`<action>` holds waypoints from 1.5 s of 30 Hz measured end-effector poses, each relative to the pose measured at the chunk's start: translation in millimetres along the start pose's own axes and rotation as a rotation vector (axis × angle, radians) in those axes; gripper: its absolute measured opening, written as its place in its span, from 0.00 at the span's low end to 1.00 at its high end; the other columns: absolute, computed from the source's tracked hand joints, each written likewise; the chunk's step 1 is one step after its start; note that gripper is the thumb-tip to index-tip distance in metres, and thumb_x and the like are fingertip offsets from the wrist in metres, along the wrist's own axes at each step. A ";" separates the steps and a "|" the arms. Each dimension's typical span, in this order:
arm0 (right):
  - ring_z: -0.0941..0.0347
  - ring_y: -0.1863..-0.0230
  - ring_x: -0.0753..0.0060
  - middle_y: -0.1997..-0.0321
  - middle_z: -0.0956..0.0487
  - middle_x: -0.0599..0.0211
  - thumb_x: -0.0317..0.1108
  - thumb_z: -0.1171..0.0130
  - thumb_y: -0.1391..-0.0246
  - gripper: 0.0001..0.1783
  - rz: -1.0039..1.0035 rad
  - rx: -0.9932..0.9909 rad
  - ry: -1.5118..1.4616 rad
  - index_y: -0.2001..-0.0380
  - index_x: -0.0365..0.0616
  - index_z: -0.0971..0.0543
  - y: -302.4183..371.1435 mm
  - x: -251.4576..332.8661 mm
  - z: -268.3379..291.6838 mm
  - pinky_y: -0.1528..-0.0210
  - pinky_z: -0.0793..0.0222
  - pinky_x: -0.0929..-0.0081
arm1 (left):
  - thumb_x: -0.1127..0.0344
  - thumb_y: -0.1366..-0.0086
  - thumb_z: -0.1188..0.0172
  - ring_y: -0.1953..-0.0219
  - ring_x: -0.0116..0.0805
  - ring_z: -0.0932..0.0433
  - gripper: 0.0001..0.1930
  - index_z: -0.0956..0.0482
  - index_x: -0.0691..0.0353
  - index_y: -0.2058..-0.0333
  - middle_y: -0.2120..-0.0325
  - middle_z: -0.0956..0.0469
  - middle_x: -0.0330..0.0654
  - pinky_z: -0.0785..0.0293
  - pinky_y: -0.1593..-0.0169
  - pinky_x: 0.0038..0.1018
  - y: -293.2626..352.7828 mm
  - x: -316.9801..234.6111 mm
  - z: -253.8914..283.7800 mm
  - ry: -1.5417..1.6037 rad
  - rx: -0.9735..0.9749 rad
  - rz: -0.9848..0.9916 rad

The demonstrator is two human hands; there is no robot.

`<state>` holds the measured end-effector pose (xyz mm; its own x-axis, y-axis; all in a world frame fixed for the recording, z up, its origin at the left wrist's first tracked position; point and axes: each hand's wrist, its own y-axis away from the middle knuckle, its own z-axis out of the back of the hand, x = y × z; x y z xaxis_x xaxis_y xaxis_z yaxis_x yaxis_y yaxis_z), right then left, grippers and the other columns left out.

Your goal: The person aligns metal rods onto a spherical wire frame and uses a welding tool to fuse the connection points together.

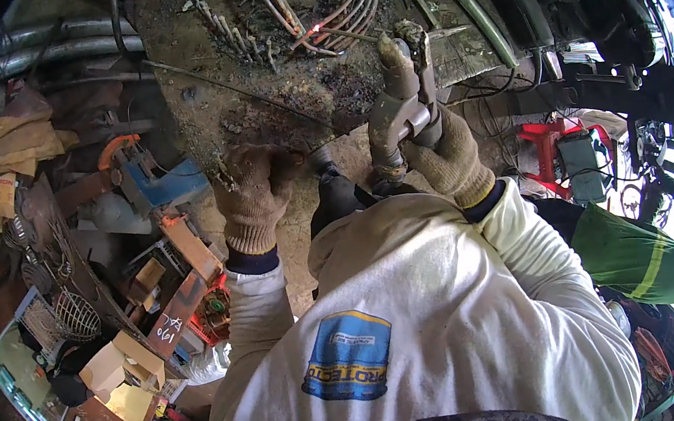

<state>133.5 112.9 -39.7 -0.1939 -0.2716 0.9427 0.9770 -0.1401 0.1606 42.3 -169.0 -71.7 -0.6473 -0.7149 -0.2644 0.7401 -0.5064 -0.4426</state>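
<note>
Shirt [463,279], tool [401,97] in right grip [453,161]

Grey, scuffed metal clamp-like tool [404,105]: two thick arms side by side, ends rough and crusted, raised at near edge of grimy dark desk [211,112], pointing away from wearer. Thin, straight metal rod [351,35]: jutting leftward from tool's crusted end, far tip glowing orange. Bundle of thin copper-coloured curved rods [356,13]: lying on desk, bowed toward near edge, glow right at bend; contact with tip unclear.
</note>
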 end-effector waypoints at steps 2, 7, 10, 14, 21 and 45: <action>0.18 0.58 0.65 0.60 0.16 0.57 0.37 0.32 0.51 0.25 0.009 -0.005 0.005 0.51 0.39 0.23 0.0 -2.6 -0.4 0.54 0.26 0.69 | 0.48 0.41 0.34 0.66 0.44 0.21 0.13 0.20 0.49 0.70 0.72 0.21 0.37 0.25 0.60 0.42 1.6 0.6 -0.6 0.014 -0.003 0.008; 0.18 0.58 0.65 0.61 0.16 0.55 0.37 0.32 0.52 0.24 0.024 0.008 0.003 0.52 0.38 0.22 -2.4 -0.9 -1.9 0.55 0.25 0.68 | 0.47 0.40 0.34 0.66 0.44 0.21 0.13 0.20 0.49 0.71 0.72 0.21 0.38 0.25 0.60 0.42 6.2 3.6 -2.9 -0.103 -0.045 -0.017; 0.18 0.59 0.65 0.61 0.16 0.55 0.37 0.32 0.52 0.24 0.018 0.020 0.029 0.52 0.38 0.23 -2.9 -1.0 -0.2 0.56 0.25 0.68 | 0.47 0.40 0.35 0.66 0.45 0.21 0.13 0.20 0.49 0.70 0.72 0.22 0.38 0.25 0.60 0.42 6.9 5.2 -3.2 0.059 0.000 0.031; 0.18 0.59 0.66 0.62 0.16 0.56 0.36 0.31 0.53 0.27 0.012 -0.042 -0.029 0.50 0.37 0.23 -3.2 -12.9 -6.7 0.57 0.24 0.67 | 0.47 0.39 0.36 0.68 0.46 0.22 0.16 0.20 0.54 0.66 0.71 0.22 0.43 0.26 0.62 0.41 3.2 -0.9 -6.5 0.233 -0.064 0.138; 0.20 0.59 0.72 0.61 0.17 0.59 0.35 0.33 0.50 0.27 -0.125 0.035 -0.236 0.47 0.38 0.25 -2.2 -16.2 -2.5 0.56 0.25 0.72 | 0.61 0.41 0.35 0.65 0.44 0.20 0.07 0.20 0.55 0.66 0.66 0.20 0.43 0.24 0.58 0.40 27.6 17.0 -23.8 0.027 -0.109 -0.103; 0.19 0.58 0.66 0.60 0.16 0.58 0.35 0.32 0.53 0.24 0.010 -0.027 -0.025 0.52 0.39 0.23 -0.2 -2.0 0.6 0.54 0.26 0.69 | 0.56 0.41 0.33 0.67 0.48 0.23 0.11 0.23 0.55 0.71 0.72 0.23 0.42 0.27 0.62 0.42 6.7 1.3 -0.4 0.029 -0.074 -0.036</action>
<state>133.6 114.0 -41.4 -0.1812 -0.2493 0.9513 0.9761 -0.1635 0.1431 46.4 -173.1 -75.4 -0.6791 -0.6822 -0.2709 0.7013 -0.4940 -0.5140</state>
